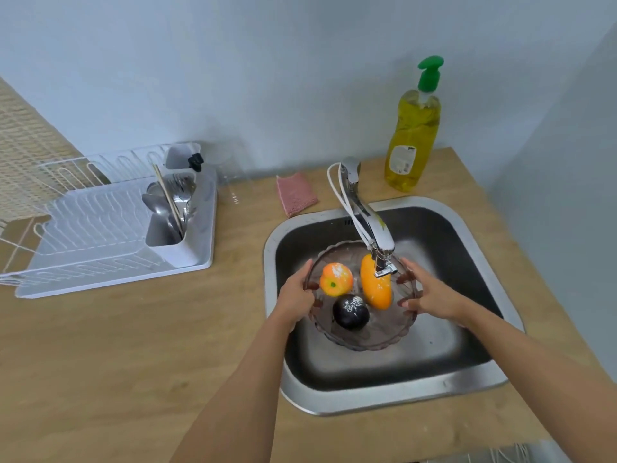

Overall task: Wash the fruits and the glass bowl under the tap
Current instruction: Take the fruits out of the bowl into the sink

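A smoky glass bowl [377, 332] with a scalloped rim is held over the steel sink [334, 399], under the chrome tap [367, 225]. Inside it lie an orange-red apple [335, 279], a yellow mango [375, 289] and a dark round fruit [350, 311], some dusted with white specks. My left hand [297, 292] grips the bowl's left rim. On the opposite rim, my right hand [430, 292] holds on with its fingers curled over the edge. The tap spout hides the top of the mango. I cannot tell whether water is running.
A pink sponge [295, 193] lies on the wooden counter behind the sink. A yellow dish-soap bottle [412, 135] with a green pump stands at the back right. A white dish rack [110, 228] with cutlery sits to the left. A clear glass [230, 177] stands beside it.
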`<action>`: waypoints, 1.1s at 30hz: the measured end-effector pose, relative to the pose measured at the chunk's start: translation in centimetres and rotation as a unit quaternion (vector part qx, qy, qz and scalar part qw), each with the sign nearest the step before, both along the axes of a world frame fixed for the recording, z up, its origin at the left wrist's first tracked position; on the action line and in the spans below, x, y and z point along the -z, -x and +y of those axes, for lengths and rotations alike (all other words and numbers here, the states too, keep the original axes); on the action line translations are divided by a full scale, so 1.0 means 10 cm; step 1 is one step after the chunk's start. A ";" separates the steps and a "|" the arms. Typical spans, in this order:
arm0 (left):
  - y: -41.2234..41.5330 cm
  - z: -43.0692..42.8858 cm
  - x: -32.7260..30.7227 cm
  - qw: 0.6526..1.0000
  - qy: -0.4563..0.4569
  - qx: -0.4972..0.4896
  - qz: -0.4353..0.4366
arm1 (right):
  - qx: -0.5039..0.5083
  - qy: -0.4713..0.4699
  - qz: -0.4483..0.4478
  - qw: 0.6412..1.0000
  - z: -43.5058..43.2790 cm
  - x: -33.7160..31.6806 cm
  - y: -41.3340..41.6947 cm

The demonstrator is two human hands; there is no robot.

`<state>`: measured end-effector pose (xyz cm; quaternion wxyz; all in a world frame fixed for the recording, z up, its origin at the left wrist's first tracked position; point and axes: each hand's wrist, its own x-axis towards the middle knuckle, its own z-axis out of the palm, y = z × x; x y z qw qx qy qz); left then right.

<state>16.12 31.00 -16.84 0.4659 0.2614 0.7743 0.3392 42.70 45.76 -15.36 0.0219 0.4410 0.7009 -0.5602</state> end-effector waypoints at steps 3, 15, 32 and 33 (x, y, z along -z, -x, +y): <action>-0.02 0.08 0.00 1.000 0.000 -0.027 0.005 | -0.010 0.016 -0.007 1.000 0.13 0.11 0.09; -0.14 0.16 0.31 0.994 0.034 -0.103 0.027 | -0.052 0.023 -0.010 0.998 0.36 0.39 0.22; -0.04 0.22 0.62 0.992 0.031 -0.120 0.019 | -0.066 0.018 -0.026 0.997 0.40 0.56 0.30; -0.04 0.21 0.63 0.992 0.030 -0.120 0.017 | -0.063 0.008 -0.029 0.998 0.39 0.55 0.30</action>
